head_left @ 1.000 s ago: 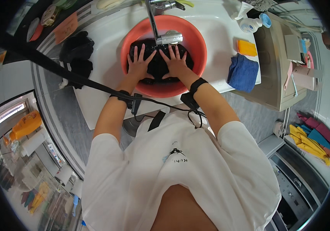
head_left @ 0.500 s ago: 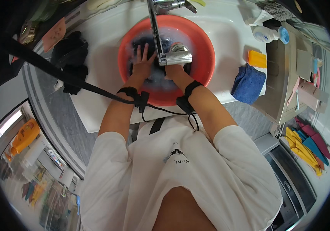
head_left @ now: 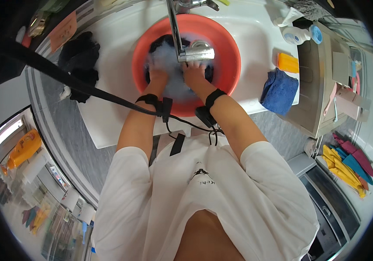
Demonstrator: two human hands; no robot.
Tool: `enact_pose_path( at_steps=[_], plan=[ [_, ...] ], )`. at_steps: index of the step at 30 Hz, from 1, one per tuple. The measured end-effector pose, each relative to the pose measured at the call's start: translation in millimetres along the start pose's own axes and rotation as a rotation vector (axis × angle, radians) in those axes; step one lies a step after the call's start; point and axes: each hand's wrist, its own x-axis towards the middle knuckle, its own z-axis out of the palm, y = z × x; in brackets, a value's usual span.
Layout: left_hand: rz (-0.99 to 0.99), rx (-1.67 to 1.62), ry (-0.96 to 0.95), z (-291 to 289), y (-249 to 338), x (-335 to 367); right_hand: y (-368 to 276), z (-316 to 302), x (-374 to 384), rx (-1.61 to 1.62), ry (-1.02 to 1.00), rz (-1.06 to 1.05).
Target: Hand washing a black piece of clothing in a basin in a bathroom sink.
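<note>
An orange-red basin of cloudy, sudsy water stands in the white sink, with dark cloth partly under the suds. Inside the basin's left half, my left hand dips into the water, its fingers hidden by foam. My right hand is to the right of it, just below the faucet spout. Its fingers curl down, closed on the dark cloth, which also shows beside them. The spout hangs over the basin and covers part of the water.
Black cloth lies over the sink's left edge. On the right edge are a folded blue cloth, an orange block and a white bottle. A black cable crosses to straps on both my wrists.
My left hand, spread above the suds before, has sunk into the water. My right hand has drawn back from under the spout, showing its fingers. Cloudy suds cover more of the cloth.
</note>
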Motion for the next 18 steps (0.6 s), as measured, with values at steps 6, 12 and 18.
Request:
enact_pose_path(
  at_steps=[6, 12, 18],
  plan=[
    [-0.068, -0.146, 0.525, 46.8, 11.7, -32.4, -9.8, 23.1, -43.2, -0.249, 0.402, 0.078],
    [-0.264, -0.485, 0.169, 3.7, 4.5, -84.6, 0.0, -44.8, -90.3, -0.07, 0.117, -0.095],
    [-0.184, -0.873, 0.687, -25.4, -45.0, -111.0, -6.3, -117.2, -124.9, 0.268, 0.474, -0.119]
  ],
)
